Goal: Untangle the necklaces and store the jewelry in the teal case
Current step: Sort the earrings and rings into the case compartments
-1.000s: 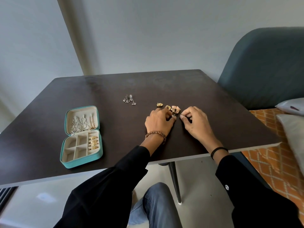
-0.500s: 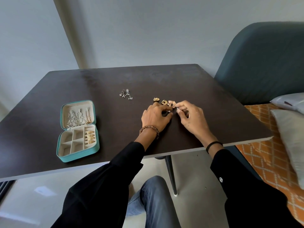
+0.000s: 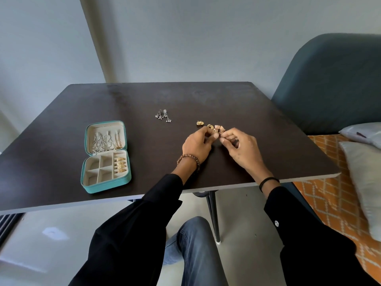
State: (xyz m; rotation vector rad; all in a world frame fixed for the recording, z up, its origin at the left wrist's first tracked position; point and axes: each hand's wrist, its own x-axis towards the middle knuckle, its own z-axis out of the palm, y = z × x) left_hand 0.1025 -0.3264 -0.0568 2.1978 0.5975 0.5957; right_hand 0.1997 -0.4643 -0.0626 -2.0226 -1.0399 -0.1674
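We saw both forearms, in black sleeves, reaching over the near edge of the dark table [image 3: 268, 112], with the hands brought together right of centre. The left hand [image 3: 198, 144], a beaded bracelet [image 3: 188, 158] on its wrist, lay knuckles up with its fingers curled and its thumb tip pointed at the right hand. Its fingertips reached the gold cluster [image 3: 216, 128], but we could not tell whether they gripped any of it. The right hand [image 3: 240, 148], a black band [image 3: 268, 181] at its wrist, was raised a little on its heel. Its thumb and forefinger were closed in a pinch on the near edge of the gold cluster, and the other fingers were bent loosely beneath.

A single gold piece [image 3: 199, 123] lay just left of the cluster, apart from it. Silver earrings [image 3: 163, 116] lay farther left, well clear of both hands.

The teal case [image 3: 107, 185] sat open near the table's left front edge, well apart from the hands. Thin chains [image 3: 105, 140] hung in its lid, too fine for us to separate one from another. Gold rings [image 3: 120, 165] filled the right-hand column of its base.

The pieces in the cluster were too small and overlapped for us to count. A blue-grey chair [image 3: 329, 79] and a pale cushion [image 3: 362, 182] were cut off at the right edge.
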